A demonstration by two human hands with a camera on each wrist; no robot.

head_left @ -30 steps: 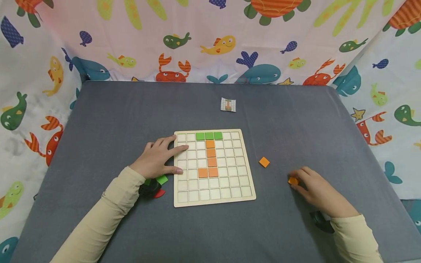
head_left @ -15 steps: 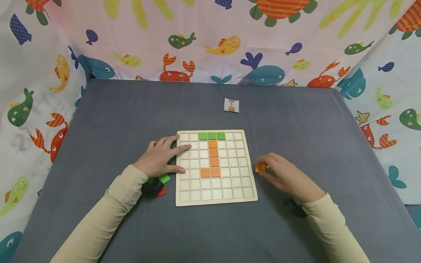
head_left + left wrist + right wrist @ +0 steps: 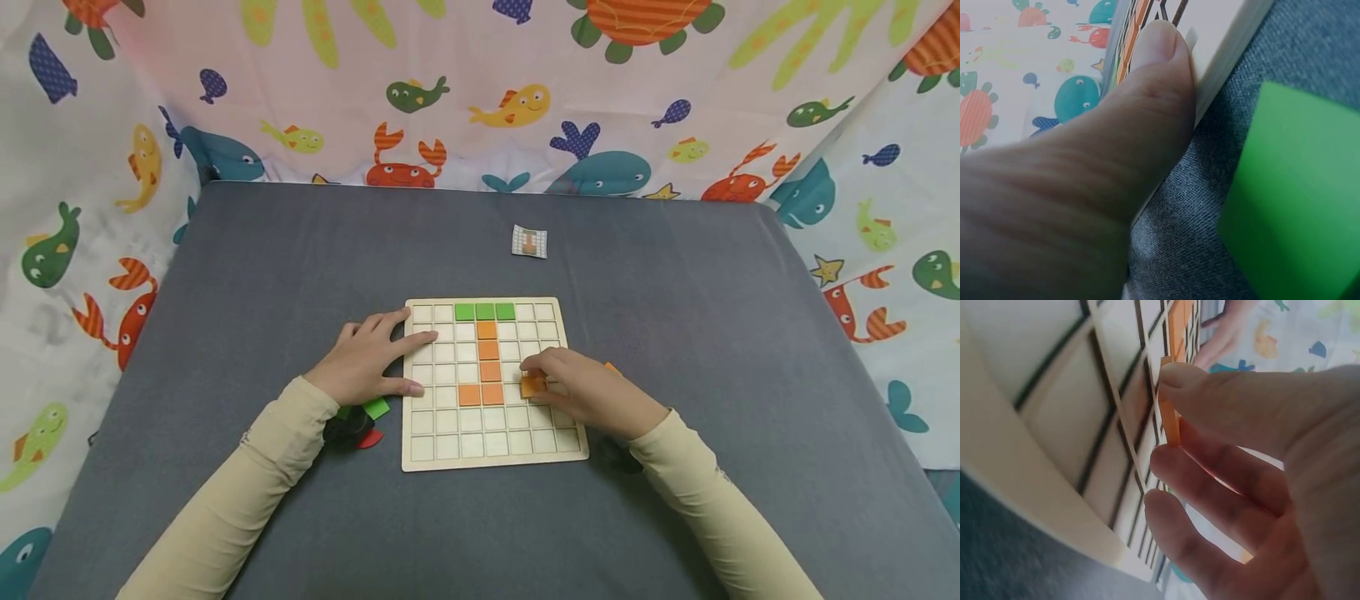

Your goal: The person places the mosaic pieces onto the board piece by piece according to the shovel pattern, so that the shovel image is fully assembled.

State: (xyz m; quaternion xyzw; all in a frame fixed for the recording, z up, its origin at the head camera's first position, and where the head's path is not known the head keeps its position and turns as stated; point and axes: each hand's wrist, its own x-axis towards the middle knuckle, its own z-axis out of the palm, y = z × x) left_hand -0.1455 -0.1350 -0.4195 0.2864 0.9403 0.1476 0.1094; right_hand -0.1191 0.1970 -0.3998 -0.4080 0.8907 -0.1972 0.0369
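Observation:
A wooden grid board [image 3: 495, 463] lies on the grey cloth, with three green tiles [image 3: 485, 312] in its top row. Below them several orange tiles [image 3: 489, 350] form a column, with one more beside its foot. My left hand [image 3: 363, 358] rests on the board's left edge, fingers spread and thumb [image 3: 1157, 81] on the rim. Over the board's right half, my right hand [image 3: 588, 390] pinches a square orange tile [image 3: 532, 386]; in the right wrist view this tile stands on edge between thumb and fingers, close over the cells. A second loose orange tile [image 3: 612, 367] is mostly hidden behind the right hand.
Loose green tiles [image 3: 377, 407] and a red piece [image 3: 370, 438] lie near my left wrist, partly covered by it. Behind the board lies a small card [image 3: 529, 242] printed with a grid picture. A curtain [image 3: 322, 108] with sea animals surrounds the table.
My right hand has carried the orange tile left from the table on the right, past the other loose orange tile, to over the board. The left hand keeps its place on the board.

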